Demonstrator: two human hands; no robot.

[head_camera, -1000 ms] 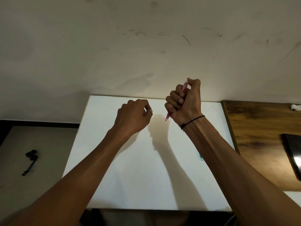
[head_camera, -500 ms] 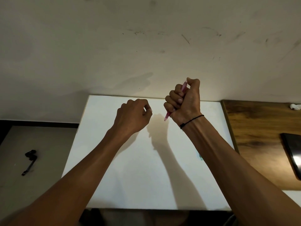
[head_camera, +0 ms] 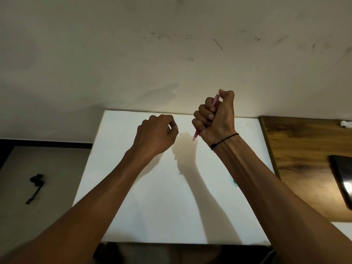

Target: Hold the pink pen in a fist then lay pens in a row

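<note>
Pink pen [head_camera: 215, 103]: held upright and slightly tilted inside the right hand [head_camera: 217, 119], raised above the far edge of the white board [head_camera: 171, 206]. One end shows beside the thumb at the top of the fist; the other end pokes out below the little finger, pointing down toward the board without touching it. Right hand: all fingers curled tight around the pen barrel, thumb on top. Thin black band [head_camera: 224, 141] around the right wrist.

Left hand [head_camera: 156, 134]: just beside the right, apart from it, also above the board. Fingers curled into a loose fist; nothing visible in it.

Both forearms cast shadows on the board. Board lies flat against a scuffed pale wall [head_camera: 171, 54]. To its right, a wooden tabletop [head_camera: 297, 149] with a dark flat device [head_camera: 342, 178] at the frame edge and a small white object [head_camera: 345, 123] near the wall. On the floor at left, a small black object [head_camera: 36, 185].
</note>
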